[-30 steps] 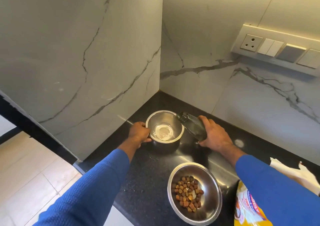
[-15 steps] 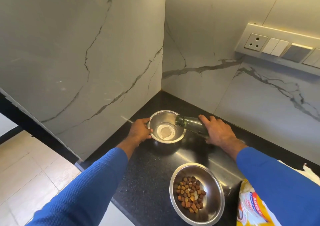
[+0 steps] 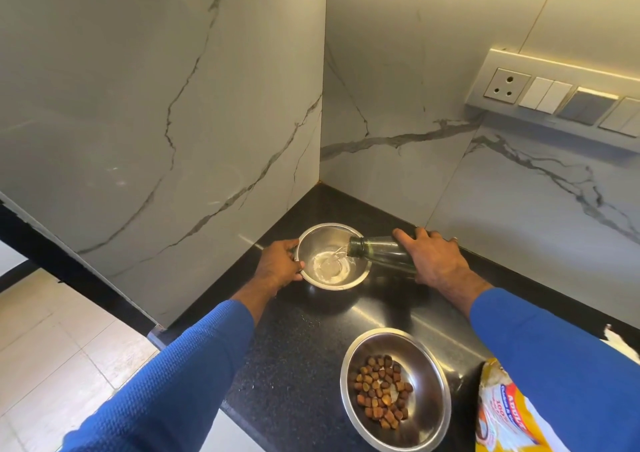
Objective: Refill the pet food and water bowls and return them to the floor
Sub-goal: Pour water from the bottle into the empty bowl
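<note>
A steel water bowl (image 3: 313, 240) stands on the black counter (image 3: 298, 354) near the wall corner. My left hand (image 3: 278, 264) grips its left rim. My right hand (image 3: 434, 259) holds a dark glass bottle (image 3: 379, 254) tipped almost flat, its mouth over the bowl's right rim. A thin stream of water runs from it into the bowl, which has a shallow pool at the bottom. Nearer me sits a second steel bowl (image 3: 424, 358) with brown kibble (image 3: 381, 394) in it.
A yellow and white pet food bag (image 3: 505, 413) lies at the lower right, partly under my right sleeve. Marble walls close the counter on the left and back. A socket and switch panel (image 3: 554, 97) is on the back wall. Tiled floor (image 3: 45, 365) lies left of the counter edge.
The bottle has tipped lower, closer to level, and water now streams into the bowl. My left hand keeps its hold on the rim. The view has shifted slightly.
</note>
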### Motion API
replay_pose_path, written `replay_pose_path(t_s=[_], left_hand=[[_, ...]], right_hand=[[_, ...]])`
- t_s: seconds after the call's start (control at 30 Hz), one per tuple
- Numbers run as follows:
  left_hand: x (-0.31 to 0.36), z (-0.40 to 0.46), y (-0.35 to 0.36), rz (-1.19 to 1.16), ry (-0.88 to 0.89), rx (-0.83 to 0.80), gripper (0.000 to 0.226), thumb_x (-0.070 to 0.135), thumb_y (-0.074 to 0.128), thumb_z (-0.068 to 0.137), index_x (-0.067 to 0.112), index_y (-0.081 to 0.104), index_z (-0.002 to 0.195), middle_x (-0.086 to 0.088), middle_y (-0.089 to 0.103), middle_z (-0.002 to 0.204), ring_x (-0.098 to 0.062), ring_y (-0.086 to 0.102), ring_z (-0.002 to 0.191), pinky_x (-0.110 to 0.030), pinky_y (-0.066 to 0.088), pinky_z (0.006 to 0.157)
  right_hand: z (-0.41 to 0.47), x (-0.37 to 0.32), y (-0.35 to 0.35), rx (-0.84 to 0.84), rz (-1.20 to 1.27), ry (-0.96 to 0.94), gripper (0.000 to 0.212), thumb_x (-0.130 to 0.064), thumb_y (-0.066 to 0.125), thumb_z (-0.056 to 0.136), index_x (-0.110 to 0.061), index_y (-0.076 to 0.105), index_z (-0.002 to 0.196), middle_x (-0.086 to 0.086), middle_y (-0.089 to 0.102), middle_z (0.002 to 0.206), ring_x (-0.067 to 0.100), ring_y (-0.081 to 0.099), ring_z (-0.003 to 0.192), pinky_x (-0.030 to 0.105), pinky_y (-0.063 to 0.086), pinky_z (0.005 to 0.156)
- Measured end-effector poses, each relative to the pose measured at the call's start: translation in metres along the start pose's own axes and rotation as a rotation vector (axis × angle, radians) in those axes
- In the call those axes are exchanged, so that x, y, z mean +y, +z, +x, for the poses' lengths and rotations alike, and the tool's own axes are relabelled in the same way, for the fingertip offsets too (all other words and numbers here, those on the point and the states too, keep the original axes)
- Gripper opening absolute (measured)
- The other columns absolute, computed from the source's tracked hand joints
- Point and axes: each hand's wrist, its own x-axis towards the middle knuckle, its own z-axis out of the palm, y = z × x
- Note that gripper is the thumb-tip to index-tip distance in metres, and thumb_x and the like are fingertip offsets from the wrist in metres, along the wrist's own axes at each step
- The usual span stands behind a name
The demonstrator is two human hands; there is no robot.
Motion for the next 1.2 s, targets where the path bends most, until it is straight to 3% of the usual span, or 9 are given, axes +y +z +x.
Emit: replay_pose_path(t_s=[0.3, 0.7, 0.97, 1.2], left_hand=[[0.0, 0.0, -0.001, -0.012, -0.013, -0.007, 0.065, -0.008, 0.068, 0.09, 0.014, 0.049, 0.149, -0.009, 0.067, 0.118, -0.021, 0.069, 0.096, -0.026, 0.063, 0.065], [-0.003, 0.002, -0.001, -0.023, -0.033, -0.012, 0.066, -0.007, 0.069, 0.089, 0.015, 0.049, 0.148, -0.013, 0.067, 0.119, -0.021, 0.071, 0.094, -0.033, 0.065, 0.072], [-0.001, 0.003, -0.001, -0.014, -0.043, -0.01, 0.067, -0.006, 0.07, 0.089, 0.016, 0.048, 0.149, -0.012, 0.067, 0.12, -0.015, 0.07, 0.087, -0.023, 0.063, 0.06], [-0.001, 0.003, -0.001, -0.015, -0.042, -0.012, 0.068, -0.006, 0.07, 0.089, 0.015, 0.047, 0.15, -0.014, 0.066, 0.121, -0.02, 0.07, 0.093, -0.022, 0.062, 0.058]], right_hand=[[-0.003, -0.002, -0.005, 0.015, 0.01, -0.01, 0.107, -0.037, 0.085, 0.079, -0.036, 0.015, 0.16, 0.016, 0.042, 0.151, 0.04, 0.044, 0.14, 0.07, 0.036, 0.113], [-0.005, 0.002, -0.01, 0.031, -0.021, 0.002, 0.105, -0.038, 0.083, 0.081, -0.035, 0.014, 0.161, 0.016, 0.042, 0.152, 0.04, 0.043, 0.141, 0.072, 0.034, 0.114], [-0.005, 0.003, -0.011, 0.044, -0.028, 0.007, 0.1, -0.036, 0.08, 0.084, -0.035, 0.015, 0.161, 0.016, 0.043, 0.15, 0.039, 0.044, 0.14, 0.072, 0.033, 0.114], [-0.006, 0.006, -0.013, 0.061, -0.04, 0.017, 0.101, -0.035, 0.081, 0.084, -0.036, 0.016, 0.16, 0.015, 0.045, 0.149, 0.039, 0.045, 0.139, 0.073, 0.033, 0.113]])
